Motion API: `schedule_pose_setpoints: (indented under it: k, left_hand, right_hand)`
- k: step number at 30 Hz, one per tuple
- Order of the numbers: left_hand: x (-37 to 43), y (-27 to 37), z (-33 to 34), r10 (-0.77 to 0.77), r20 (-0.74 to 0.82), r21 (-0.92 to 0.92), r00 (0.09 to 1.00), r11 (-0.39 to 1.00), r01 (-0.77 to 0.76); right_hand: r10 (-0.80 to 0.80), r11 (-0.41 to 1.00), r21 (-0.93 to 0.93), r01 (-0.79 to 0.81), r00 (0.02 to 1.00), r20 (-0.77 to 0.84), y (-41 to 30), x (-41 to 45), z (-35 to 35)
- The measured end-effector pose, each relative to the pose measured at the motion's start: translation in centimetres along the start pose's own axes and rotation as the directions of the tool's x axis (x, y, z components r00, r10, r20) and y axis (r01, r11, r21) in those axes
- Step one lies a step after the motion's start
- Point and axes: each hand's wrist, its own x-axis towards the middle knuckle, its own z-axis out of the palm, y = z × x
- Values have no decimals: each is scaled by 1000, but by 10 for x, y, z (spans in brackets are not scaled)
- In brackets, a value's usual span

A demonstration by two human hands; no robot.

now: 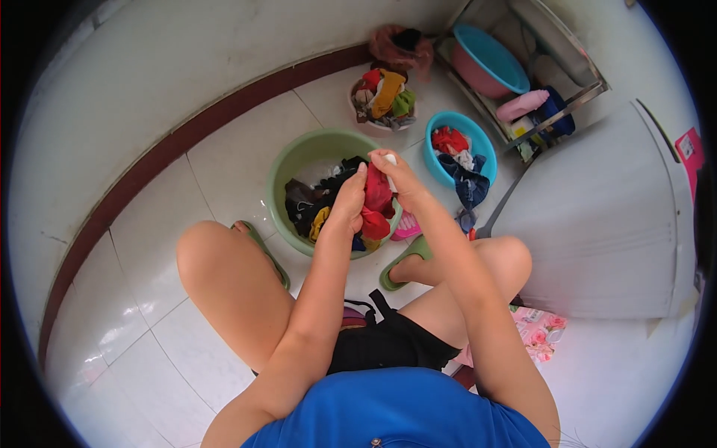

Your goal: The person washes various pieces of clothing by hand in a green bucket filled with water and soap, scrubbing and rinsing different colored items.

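Note:
Over a green plastic basin (280, 224) both my hands are close together on a wet-looking red cloth (378, 190). My left hand (351, 196) grips the cloth's left side, thumb on top. On its right side is my right hand (399, 176), which holds a white bar, probably soap (391, 168), against the cloth. Lower folds of the red cloth hang toward the basin's right side. Dark clothes (305, 201) and a yellow cloth (319, 222) lie in the basin, with some water showing behind them.
A blue basin (490, 151) with red, white and denim clothes stands right of the green one. Behind is a smaller basin (354, 106) of mixed clothes. A pink brush (408, 224) lies beside the green basin. A metal rack (577, 101) and a grey-white appliance (594, 218) stand at right.

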Motion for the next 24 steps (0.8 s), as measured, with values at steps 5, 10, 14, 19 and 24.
schedule_pose_setpoints:
  k: [5,10,14,19,24]
  left_hand:
    - [-1,2,1,119,45,-173,992,979,-109]
    - [-4,8,0,209,102,-290,973,942,-172]
    - [-6,11,6,229,77,-171,970,962,-213]
    - [-1,6,4,302,22,-32,953,953,-301]
    - [-2,7,5,382,-84,123,921,921,-371]
  right_hand:
    - [89,966,-252,-64,992,87,-13,-3,-6]
    - [31,991,-131,-36,999,-44,-32,-5,-15]
    - [71,993,103,-64,995,-63,-43,-6,-22]
    - [7,981,195,2,999,-44,-36,-7,-20]
    - [-58,977,201,73,995,-79,-34,-10,-24]
